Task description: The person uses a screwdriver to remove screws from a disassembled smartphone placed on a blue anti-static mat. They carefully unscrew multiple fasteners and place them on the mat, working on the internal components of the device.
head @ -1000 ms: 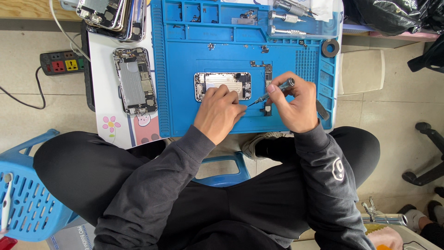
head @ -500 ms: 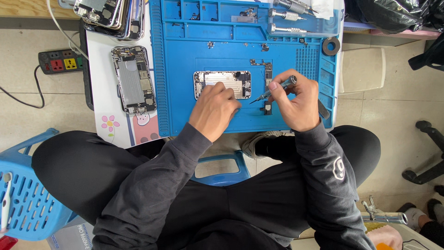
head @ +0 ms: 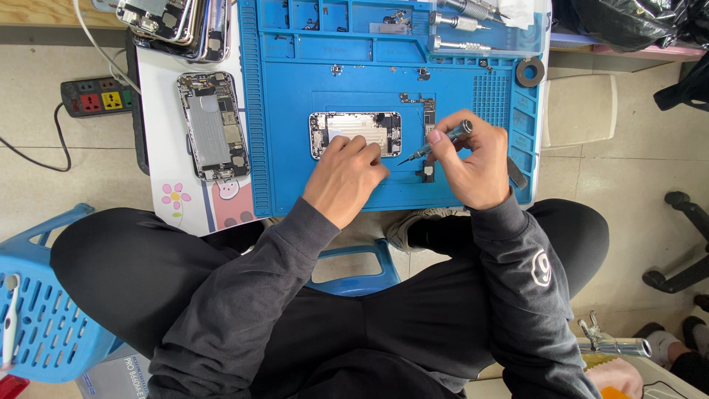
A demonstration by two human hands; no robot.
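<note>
Lying on the blue mat (head: 295, 148), opened phone (head: 355, 133) under both hands.

The person wears a dark grey long-sleeved sweatshirt (head: 473, 310) with ribbed cuffs. A small white round emblem (head: 541, 267) marks the right sleeve. The trousers (head: 125, 281) are black.

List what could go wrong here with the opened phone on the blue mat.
The thin grey screwdriver in the right hand points at the opened silver phone shell; a slip might scratch its parts. The left hand only presses one edge, so it may shift. Small loose parts on the blue silicone mat could scatter.
</note>
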